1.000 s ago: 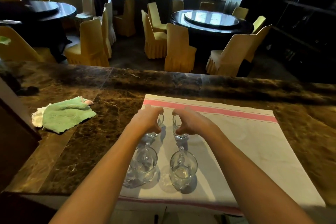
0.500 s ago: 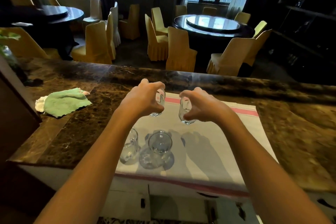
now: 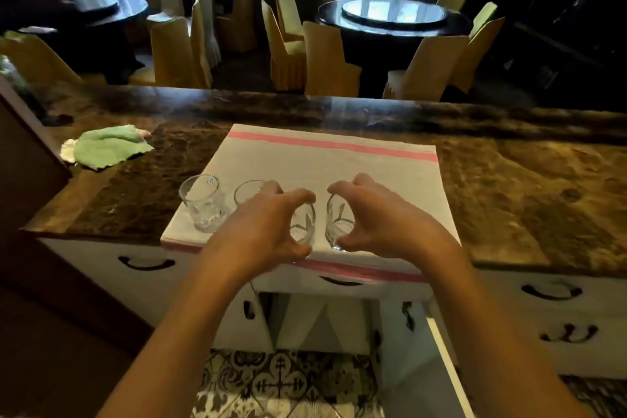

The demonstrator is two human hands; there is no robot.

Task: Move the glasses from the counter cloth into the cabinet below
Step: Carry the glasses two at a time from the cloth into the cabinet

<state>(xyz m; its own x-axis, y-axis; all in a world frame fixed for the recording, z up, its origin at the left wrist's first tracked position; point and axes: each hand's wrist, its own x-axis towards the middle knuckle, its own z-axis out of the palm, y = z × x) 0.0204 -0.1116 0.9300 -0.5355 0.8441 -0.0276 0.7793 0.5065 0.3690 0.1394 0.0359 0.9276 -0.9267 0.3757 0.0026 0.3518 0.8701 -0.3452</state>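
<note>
1. Above the near edge of the white pink-striped counter cloth (image 3: 325, 166), the left hand (image 3: 268, 231) grips one small clear etched glass (image 3: 304, 226) and the right hand (image 3: 376, 224) grips another like it (image 3: 336, 226), fingers curled round each.
2. Both held glasses stand roughly upright, long axis vertical, mouths up, just apart from each other.
3. Two clear tumblers, one at the cloth's left edge (image 3: 203, 202) and one half hidden behind the left hand (image 3: 247, 190), remain on the cloth.
4. This looks like the carry step: next, the pair must come down into the open white cabinet (image 3: 319, 322) below without knocking together.
</note>
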